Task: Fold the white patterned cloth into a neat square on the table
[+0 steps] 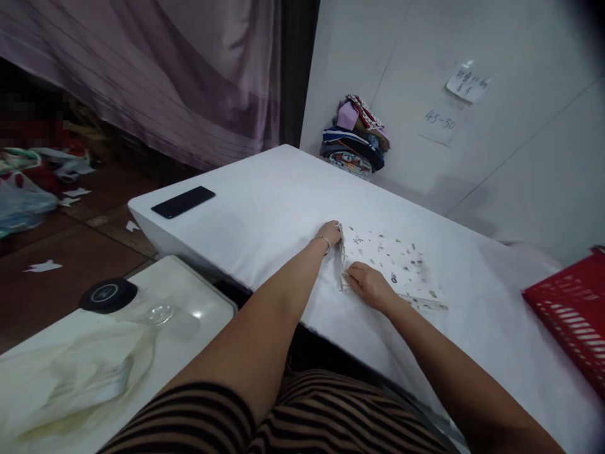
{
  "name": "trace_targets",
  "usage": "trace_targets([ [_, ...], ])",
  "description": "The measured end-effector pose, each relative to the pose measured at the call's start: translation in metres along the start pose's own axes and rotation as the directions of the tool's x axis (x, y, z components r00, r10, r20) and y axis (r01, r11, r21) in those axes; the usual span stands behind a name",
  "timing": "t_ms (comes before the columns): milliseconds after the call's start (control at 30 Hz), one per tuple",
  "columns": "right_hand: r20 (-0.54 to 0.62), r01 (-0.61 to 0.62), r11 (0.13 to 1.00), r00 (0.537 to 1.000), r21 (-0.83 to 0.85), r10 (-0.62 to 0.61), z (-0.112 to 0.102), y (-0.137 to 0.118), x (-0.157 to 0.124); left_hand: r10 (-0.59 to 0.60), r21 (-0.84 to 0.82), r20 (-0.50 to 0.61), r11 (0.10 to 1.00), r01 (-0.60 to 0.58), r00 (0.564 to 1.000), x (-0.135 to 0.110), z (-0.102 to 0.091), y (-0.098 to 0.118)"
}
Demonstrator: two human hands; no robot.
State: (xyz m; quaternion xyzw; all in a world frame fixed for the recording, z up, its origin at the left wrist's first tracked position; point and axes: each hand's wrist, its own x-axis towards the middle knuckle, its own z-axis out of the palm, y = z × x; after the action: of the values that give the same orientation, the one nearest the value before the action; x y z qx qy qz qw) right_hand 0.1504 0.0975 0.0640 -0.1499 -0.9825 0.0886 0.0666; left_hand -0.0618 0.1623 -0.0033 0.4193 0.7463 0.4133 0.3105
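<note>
A white folded cloth (385,258) with small dark and green prints lies flat on the white-covered table (283,189). My left hand (331,232), a bracelet at its wrist, pinches the cloth's far left corner. Closer to me, my right hand (367,285) has its fingers closed on the near left part of the same cloth. The cloth's left edge, with its layers showing, runs between the two hands. Its right part rests loose on the table. Whether it is a garment I cannot tell.
A black phone (183,202) lies at the table's left end. Folded clothes (354,139) are stacked by the wall. A red basket (571,309) stands at the right. Left of me, a white surface (189,284) holds a black round object (108,294) and a plastic bag (85,378).
</note>
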Motion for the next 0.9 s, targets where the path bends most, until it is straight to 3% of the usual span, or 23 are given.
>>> trace_targets([
  [467, -0.089, 0.129, 0.99, 0.987, -0.065, -0.134, 0.012, 0.001, -0.017, 0.053, 0.007, -0.033, 0.999, -0.053, 0.998, -0.003, 0.001, -0.004],
  [900, 0.008, 0.078, 0.983, 0.997, 0.164, -0.08, -0.002, 0.007, -0.012, 0.067, 0.013, -0.067, 0.998, -0.067, 0.995, -0.003, 0.0, -0.006],
])
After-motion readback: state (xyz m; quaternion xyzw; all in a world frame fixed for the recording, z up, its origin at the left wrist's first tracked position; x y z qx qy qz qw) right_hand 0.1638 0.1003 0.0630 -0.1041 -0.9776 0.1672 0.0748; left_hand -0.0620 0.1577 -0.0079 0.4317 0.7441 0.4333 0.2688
